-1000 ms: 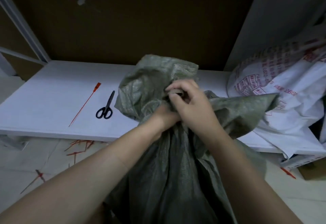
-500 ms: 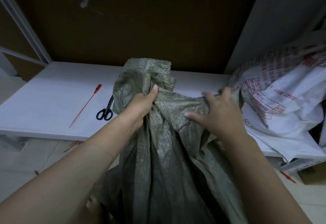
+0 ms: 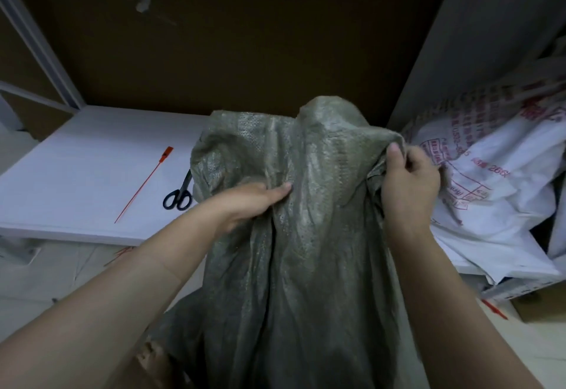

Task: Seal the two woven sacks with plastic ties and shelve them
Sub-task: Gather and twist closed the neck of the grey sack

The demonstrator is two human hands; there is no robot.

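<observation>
Two hands on grey-green woven sack (image 3: 306,235), which stands upright w/ top spread wide, in front of white shelf (image 3: 76,174). L hand (image 3: 254,202) grips a front fold, thumb flat on fabric, fingers tucked behind. R hand (image 3: 410,183) pinches top-right rim, fingers curled. On shelf, left of sack: red plastic tie (image 3: 144,183) & scissors (image 3: 179,194). At right, white printed sack (image 3: 496,205) slumps.

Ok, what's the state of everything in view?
Green sack: untied, mouth held spread.
Left hand: grips sack's front fold.
Right hand: grips sack's rim.
Red tie: loose on shelf, unused.
Scissors: closed, on shelf.
White sack: slumped on shelf; seal not visible.
</observation>
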